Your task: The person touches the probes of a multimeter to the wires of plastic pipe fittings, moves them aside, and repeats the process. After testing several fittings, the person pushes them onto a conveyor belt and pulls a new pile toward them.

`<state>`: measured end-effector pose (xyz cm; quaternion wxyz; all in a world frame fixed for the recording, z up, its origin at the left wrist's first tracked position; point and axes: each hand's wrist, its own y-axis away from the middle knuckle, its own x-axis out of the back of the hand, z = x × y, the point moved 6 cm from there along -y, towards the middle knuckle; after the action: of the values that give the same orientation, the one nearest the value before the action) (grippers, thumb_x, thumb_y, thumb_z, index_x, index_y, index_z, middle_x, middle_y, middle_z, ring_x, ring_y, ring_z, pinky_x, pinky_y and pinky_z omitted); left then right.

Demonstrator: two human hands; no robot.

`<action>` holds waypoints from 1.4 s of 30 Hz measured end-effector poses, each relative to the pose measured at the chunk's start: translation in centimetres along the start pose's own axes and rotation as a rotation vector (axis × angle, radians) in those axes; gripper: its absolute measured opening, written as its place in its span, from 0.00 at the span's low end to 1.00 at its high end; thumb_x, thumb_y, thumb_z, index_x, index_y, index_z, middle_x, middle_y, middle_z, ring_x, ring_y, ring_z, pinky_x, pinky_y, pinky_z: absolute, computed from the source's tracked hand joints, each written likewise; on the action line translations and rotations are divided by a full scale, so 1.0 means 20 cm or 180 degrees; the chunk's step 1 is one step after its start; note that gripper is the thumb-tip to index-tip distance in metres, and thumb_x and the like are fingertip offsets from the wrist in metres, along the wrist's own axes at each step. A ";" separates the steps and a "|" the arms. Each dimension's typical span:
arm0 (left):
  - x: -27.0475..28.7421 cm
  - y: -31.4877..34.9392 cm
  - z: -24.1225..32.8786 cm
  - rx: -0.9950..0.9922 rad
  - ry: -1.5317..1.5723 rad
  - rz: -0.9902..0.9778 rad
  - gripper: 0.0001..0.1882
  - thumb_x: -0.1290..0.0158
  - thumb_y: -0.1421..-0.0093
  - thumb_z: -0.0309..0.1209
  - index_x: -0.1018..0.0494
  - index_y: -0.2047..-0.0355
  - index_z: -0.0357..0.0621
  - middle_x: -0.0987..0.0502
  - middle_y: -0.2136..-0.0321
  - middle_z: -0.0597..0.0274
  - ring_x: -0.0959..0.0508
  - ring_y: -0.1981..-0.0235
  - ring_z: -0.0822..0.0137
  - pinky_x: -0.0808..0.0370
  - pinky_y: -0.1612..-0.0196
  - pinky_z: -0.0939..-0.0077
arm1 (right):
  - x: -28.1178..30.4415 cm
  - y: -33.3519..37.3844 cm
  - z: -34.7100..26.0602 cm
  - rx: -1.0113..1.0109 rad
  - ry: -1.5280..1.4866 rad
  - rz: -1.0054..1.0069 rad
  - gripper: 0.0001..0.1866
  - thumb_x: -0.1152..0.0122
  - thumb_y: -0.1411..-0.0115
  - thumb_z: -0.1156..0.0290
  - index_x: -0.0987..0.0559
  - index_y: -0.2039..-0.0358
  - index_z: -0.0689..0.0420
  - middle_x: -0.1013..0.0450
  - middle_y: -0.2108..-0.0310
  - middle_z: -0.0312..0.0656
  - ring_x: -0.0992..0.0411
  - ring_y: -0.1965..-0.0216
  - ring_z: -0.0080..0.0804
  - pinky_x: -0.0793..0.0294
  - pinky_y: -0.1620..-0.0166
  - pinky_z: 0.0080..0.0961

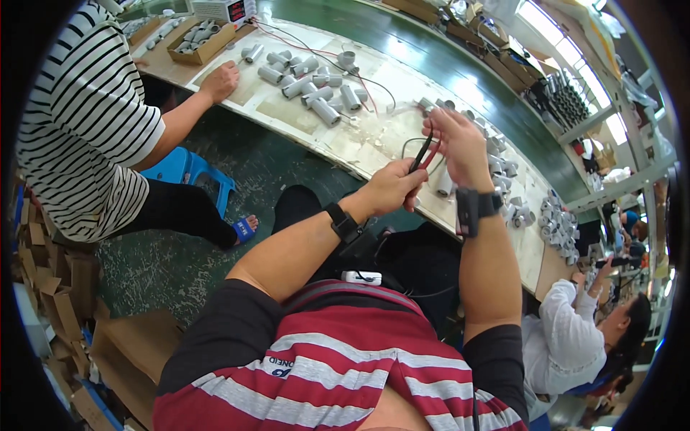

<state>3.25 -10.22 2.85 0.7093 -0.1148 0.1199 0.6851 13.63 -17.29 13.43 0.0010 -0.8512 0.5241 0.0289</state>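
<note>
My left hand [392, 188] is closed around a pair of test probes, a black probe [422, 154] and a red probe [432, 153], which point up and away from me. Close by, my right hand [460, 140] has its fingers bent in near the probe tips; what they pinch, if anything, is hidden. Both hands are over the near edge of the white worktable [388, 133]. A grey cylindrical housing [445, 184] rests on the table beside my right wrist. More grey cylinders [305, 80] lie loosely grouped to the left, beyond my left hand.
Red and black leads run along the table from a box with a display [236, 10]. A co-worker in stripes [93, 93] rests a hand [221, 80] at the table's left. Another in white [571, 337] sits right. More grey parts [558, 226] crowd the right end; a blue stool [188, 172] stands left.
</note>
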 end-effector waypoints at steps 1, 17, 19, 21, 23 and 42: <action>-0.01 0.01 0.01 -0.0001 0.0246 -0.0076 0.13 0.53 0.23 0.38 0.26 0.56 0.42 0.26 0.73 0.65 0.23 0.78 0.73 0.23 0.73 0.77 | 0.06 0.02 0.07 0.0008 -0.0028 -0.0024 0.17 0.34 0.31 0.63 0.19 0.52 0.65 0.19 0.62 0.42 0.23 0.75 0.27 0.25 0.73 0.20; 0.05 0.11 -0.04 0.0571 0.0289 -0.0867 0.15 0.54 0.22 0.38 0.24 0.56 0.39 0.24 0.69 0.64 0.22 0.69 0.70 0.22 0.63 0.75 | -0.07 0.28 0.25 -0.0185 0.0011 -0.1922 0.14 0.41 0.26 0.65 0.19 0.51 0.63 0.21 0.63 0.42 0.21 0.68 0.30 0.20 0.63 0.26; 0.08 0.13 -0.06 0.0593 0.0176 -0.0737 0.14 0.52 0.23 0.37 0.25 0.53 0.38 0.23 0.68 0.63 0.22 0.68 0.71 0.22 0.62 0.75 | -0.08 0.25 0.29 -0.0488 -0.0027 -0.2009 0.14 0.41 0.26 0.65 0.18 0.51 0.63 0.21 0.63 0.40 0.22 0.64 0.26 0.22 0.59 0.25; 0.13 0.16 -0.06 0.0618 -0.0049 -0.0542 0.14 0.49 0.24 0.34 0.25 0.47 0.37 0.22 0.64 0.62 0.22 0.65 0.72 0.22 0.59 0.77 | -0.07 0.21 0.29 0.0042 0.0697 -0.1874 0.11 0.39 0.27 0.66 0.18 0.55 0.62 0.22 0.66 0.37 0.23 0.67 0.24 0.23 0.62 0.23; 0.19 0.21 -0.05 0.0628 -0.0374 -0.0434 0.15 0.48 0.26 0.33 0.26 0.45 0.36 0.21 0.63 0.62 0.22 0.64 0.73 0.22 0.58 0.77 | -0.07 0.18 0.28 0.0300 0.1021 -0.1796 0.11 0.38 0.28 0.66 0.18 0.57 0.62 0.22 0.68 0.36 0.24 0.68 0.24 0.24 0.63 0.23; 1.26 -0.63 0.83 -0.0846 -0.4657 0.1754 0.18 0.36 0.45 0.34 0.16 0.55 0.42 0.15 0.58 0.51 0.19 0.52 0.50 0.21 0.46 0.62 | 0.06 -0.12 0.47 0.0392 0.1510 -0.0330 0.11 0.35 0.30 0.65 0.17 0.62 0.61 0.21 0.74 0.34 0.23 0.72 0.20 0.26 0.69 0.21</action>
<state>16.93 18.65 10.26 0.3933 0.3147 -0.4354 0.7461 15.87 -16.94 3.93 -0.0687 -0.8582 0.4660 -0.2038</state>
